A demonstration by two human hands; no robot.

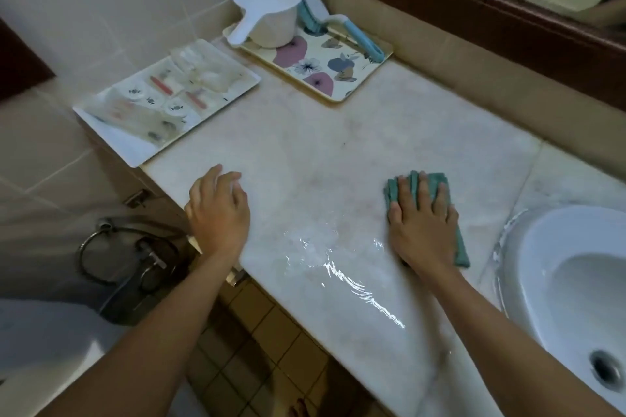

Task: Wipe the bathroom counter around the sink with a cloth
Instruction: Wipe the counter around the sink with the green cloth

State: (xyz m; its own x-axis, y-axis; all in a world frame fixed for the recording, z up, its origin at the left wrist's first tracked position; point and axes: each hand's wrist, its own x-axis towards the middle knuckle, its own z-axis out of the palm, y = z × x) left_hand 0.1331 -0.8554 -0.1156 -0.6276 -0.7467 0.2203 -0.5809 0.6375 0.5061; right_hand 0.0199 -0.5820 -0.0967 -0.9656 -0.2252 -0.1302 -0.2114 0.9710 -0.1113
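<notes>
A folded teal cloth [437, 181] lies flat on the pale marble counter [338, 152], just left of the white sink [569, 274]. My right hand [421, 220] presses flat on top of the cloth, fingers spread, covering most of it. My left hand [218, 208] rests at the counter's front left edge with its fingers loosely curled and holds nothing. A wet, shiny patch [338, 267] spreads across the counter between my two hands.
A floral tray [325, 78] at the back holds a white scoop [267, 10] and a blue brush [364, 41]. A white tray [135, 149] of toiletries sits at the left end. A wood-framed mirror [474, 0] hangs behind. Below left are a towel ring [101, 247] and tiled floor.
</notes>
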